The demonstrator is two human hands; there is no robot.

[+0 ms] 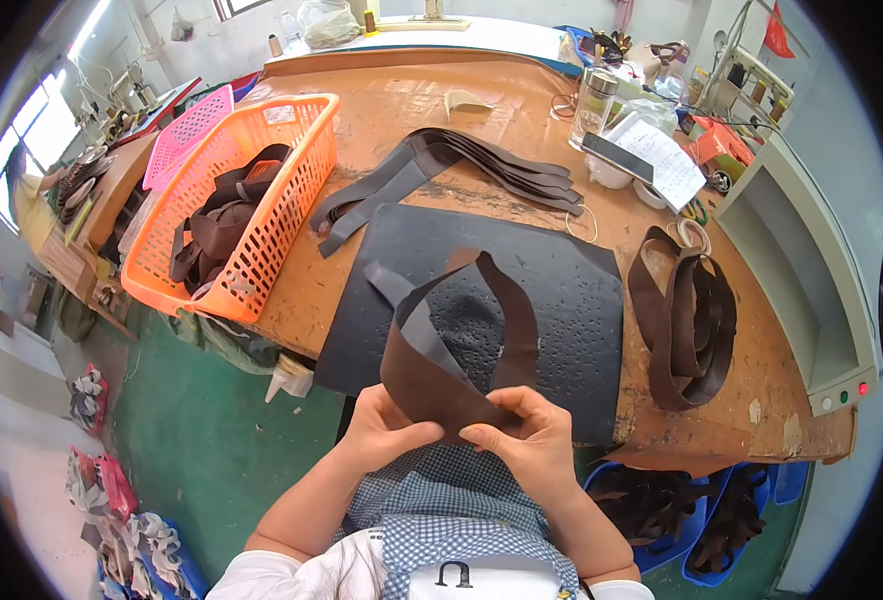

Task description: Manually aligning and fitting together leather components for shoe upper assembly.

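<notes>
upright glass jar (593,108) | dark phone (617,156) beside white sheet (677,172) | pink lattice basket (189,128) | grey cabinet (806,265), red light (862,389) lit

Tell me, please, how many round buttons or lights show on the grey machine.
3, low on the grey machine at right: pale one leftmost, green one in the middle, red one rightmost.

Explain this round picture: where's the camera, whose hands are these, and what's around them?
There's no robot: a fisheye camera on a person's head looks down, bending straight edges. The wearer's bare left hand and right hand hold a looped dark brown strip before a black mat. The brown table also bears an orange basket of dark pieces at left, stacked strips behind the mat, and a looped brown band at right. Farther back lie a phone and a paper sheet.
</notes>
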